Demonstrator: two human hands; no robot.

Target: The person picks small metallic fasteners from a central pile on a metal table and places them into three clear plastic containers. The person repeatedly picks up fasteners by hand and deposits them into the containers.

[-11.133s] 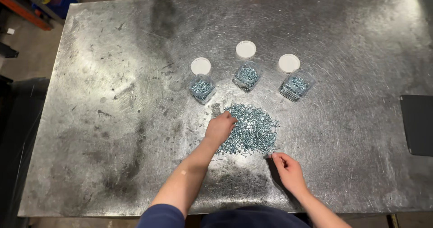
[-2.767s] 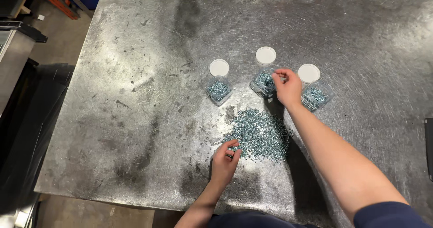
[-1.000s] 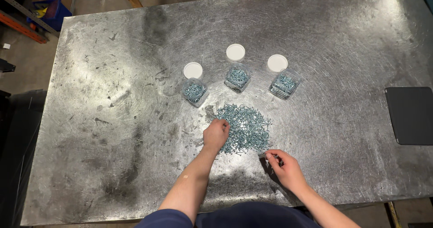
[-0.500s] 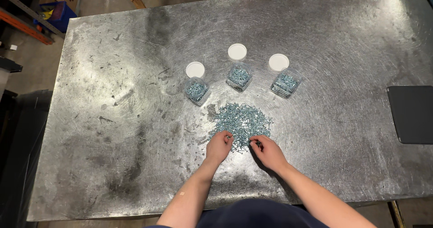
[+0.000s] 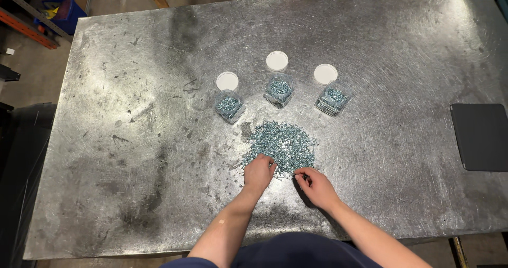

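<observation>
Picking at screw pile (image 5: 282, 146) on scratched metal table (image 5: 132, 141), hands (image 5: 258, 172) loosely curled.

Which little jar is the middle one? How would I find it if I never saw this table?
Start at the big scratched metal table and find the pile of small silvery screws near the hands. Beyond it stand three clear jars of screws, each with a white lid beside it. The middle jar sits farthest from the person, straight beyond the pile.

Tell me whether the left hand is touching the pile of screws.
Touching. The head view shows the left hand with its fingertips resting on the near edge of the pile of screws, no bare table between them.
</observation>
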